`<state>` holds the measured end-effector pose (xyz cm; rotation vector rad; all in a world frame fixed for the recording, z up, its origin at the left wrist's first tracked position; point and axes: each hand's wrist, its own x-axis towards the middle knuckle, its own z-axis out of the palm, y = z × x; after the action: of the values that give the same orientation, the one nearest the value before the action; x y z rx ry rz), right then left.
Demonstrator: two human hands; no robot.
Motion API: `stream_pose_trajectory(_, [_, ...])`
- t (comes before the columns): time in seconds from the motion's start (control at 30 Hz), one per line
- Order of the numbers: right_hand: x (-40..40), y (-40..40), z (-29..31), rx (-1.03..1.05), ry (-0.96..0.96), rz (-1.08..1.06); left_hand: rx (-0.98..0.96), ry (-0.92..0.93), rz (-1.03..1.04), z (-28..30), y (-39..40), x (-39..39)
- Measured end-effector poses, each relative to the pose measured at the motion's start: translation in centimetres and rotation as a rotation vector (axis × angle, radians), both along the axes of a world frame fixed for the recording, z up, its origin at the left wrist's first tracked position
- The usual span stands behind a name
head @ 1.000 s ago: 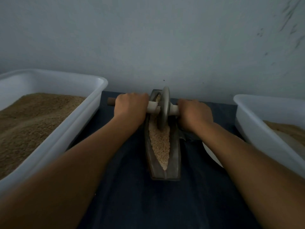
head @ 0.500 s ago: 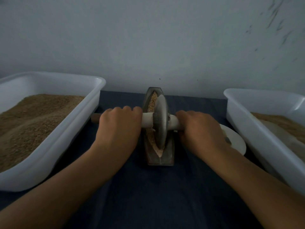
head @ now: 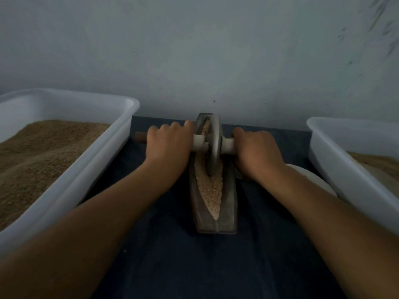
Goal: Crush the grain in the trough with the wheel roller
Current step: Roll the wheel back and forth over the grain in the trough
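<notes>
A narrow boat-shaped trough (head: 227, 203) lies lengthwise on the dark cloth, holding pale grain (head: 210, 190). A grey wheel roller (head: 213, 145) stands upright in the trough's far half, on a pale axle that crosses it. My left hand (head: 169, 145) grips the axle left of the wheel, with the brown axle tip showing beyond my fist. My right hand (head: 257, 152) grips the axle on the right of the wheel. The near half of the grain lies uncovered.
A white tub (head: 103, 160) of brown grain stands at the left. Another white tub (head: 330, 160) with grain stands at the right, with a white plate (head: 311, 178) partly hidden beside it. A grey wall rises just behind the trough. Dark cloth (head: 205, 266) covers the table.
The wheel rolled toward me to the trough's near end, then back away to the far half. Both hands stayed on the axle throughout.
</notes>
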<state>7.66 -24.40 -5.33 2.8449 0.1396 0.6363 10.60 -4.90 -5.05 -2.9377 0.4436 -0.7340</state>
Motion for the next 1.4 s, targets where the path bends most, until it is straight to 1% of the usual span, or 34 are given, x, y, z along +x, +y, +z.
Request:
stream_pose_trajectory(0.13, [3.3,-0.9,0.6,0.112,0.128,-0.034,0.022,0.026,-0.022,1.0,-1.1,3.3])
stream_pose_trajectory(0.27, [5.2,-1.1,1.3,0.147,0.201,-0.067,0.028,0.064,-0.035,1.6,-1.2,5.2])
stream_pose_trajectory(0.33, [5.2,-1.0,1.3,0.141,0.196,-0.069,0.022,0.070,-0.033,1.4,-1.0,5.3])
stream_pose_trajectory(0.4, [4.8,-0.9,1.1,0.111,0.158,-0.054,0.029,0.114,-0.021,1.3,-0.8,5.1])
stream_pose_trajectory(0.57, [2.6,0.1,1.1,-0.057,0.047,-0.024,0.019,0.269,-0.041,1.0,0.8,3.2])
stream_pose_trajectory(0.67, [0.4,0.4,0.7,-0.073,0.008,-0.023,0.021,0.219,-0.073,0.4,1.1,1.2])
stream_pose_trajectory(0.77, [-2.1,0.2,0.1,0.004,0.015,0.025,0.036,0.186,-0.072,0.8,0.9,-0.4])
stream_pose_trajectory(0.87, [-4.5,0.4,0.1,0.035,0.027,0.056,0.077,0.146,-0.041,1.0,0.7,-2.3])
stream_pose_trajectory(1.07, [-7.7,0.6,0.2,0.055,0.050,0.063,0.058,-0.083,-0.055,0.1,1.2,-7.2])
stream_pose_trajectory(1.13, [-8.1,0.8,0.2,0.073,0.035,0.074,0.042,-0.103,-0.068,-0.4,1.8,-7.6])
stream_pose_trajectory(1.2, [-7.8,1.2,0.3,0.060,0.022,0.069,-0.006,-0.076,-0.069,-1.0,2.1,-7.2])
stream_pose_trajectory(1.27, [-6.7,1.5,0.3,0.032,0.012,0.054,-0.061,-0.051,-0.061,-1.4,2.3,-6.3])
stream_pose_trajectory(1.4, [-3.7,1.3,0.3,0.056,0.005,0.040,-0.128,-0.077,-0.119,-2.0,1.9,-3.6])
